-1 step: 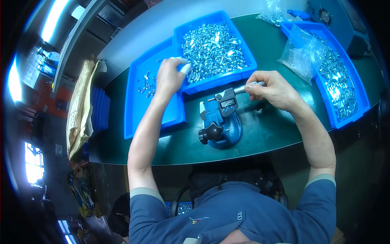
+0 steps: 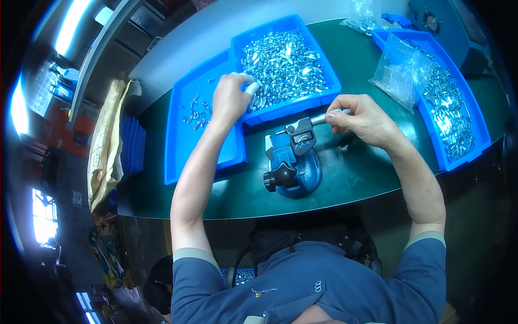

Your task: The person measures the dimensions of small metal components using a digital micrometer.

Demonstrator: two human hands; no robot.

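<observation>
My right hand [image 2: 359, 117] is closed around the silver thimble of a digital micrometer [image 2: 302, 136]. The micrometer is clamped in a blue stand [image 2: 308, 175] with a black knob, near the table's front edge. Nothing shows between its measuring faces. At the left rim of a blue tray [image 2: 291, 102] heaped with small shiny metal pins [image 2: 283, 65], my left hand [image 2: 232, 98] reaches in. White covers sit on its thumb and forefinger, which are apart with no pin visible between them. Under that wrist lies a second blue tray [image 2: 208, 156] with several loose metal pins.
A third blue tray [image 2: 468, 156] of metal pins stands on the right, with a clear plastic bag [image 2: 402, 70] over its edge. Another bag of parts [image 2: 364, 19] lies at the back. Brown paper [image 2: 105, 146] and stacked blue trays [image 2: 133, 146] stand left of the green table [image 2: 356, 178].
My left hand has shifted slightly right and up, further over the heaped tray's rim. My right hand and the micrometer have stayed in place.
</observation>
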